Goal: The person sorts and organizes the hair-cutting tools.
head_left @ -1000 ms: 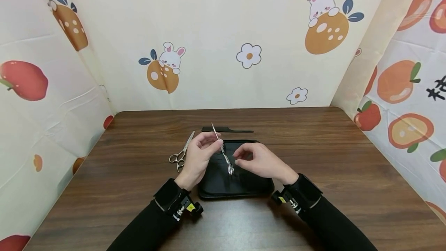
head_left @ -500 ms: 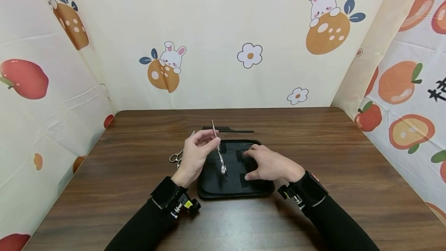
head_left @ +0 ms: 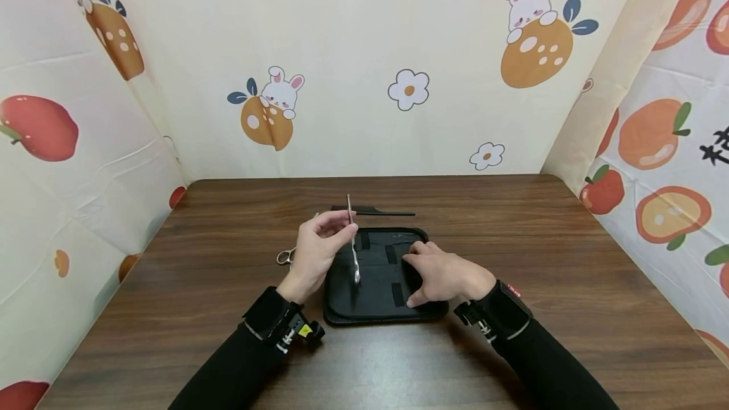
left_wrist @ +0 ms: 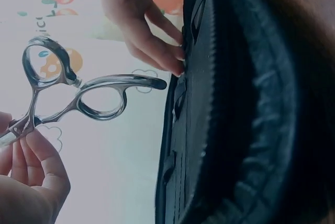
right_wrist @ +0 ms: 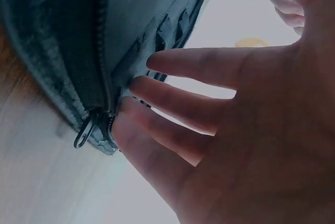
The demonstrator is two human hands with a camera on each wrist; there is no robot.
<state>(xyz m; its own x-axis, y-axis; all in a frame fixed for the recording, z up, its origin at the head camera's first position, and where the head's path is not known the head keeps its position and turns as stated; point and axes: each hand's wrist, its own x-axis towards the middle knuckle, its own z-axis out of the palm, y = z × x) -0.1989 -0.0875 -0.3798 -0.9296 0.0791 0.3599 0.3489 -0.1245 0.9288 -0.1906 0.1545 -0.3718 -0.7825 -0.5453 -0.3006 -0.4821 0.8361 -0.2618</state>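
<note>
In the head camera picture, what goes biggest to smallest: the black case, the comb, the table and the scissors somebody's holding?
1. Table
2. Black case
3. Comb and held scissors: too alike in length to rank, and the left hand partly covers the scissors.

Silver scissors (left_wrist: 88,86); black case (head_left: 370,280); brown wood-grained table (head_left: 364,369); cream backdrop (head_left: 342,30) patterned with rabbits (head_left: 526,10)

Booth-like workspace; brown table (head_left: 228,239); sheets (head_left: 342,37) (fruit-printed) on three sides
</note>
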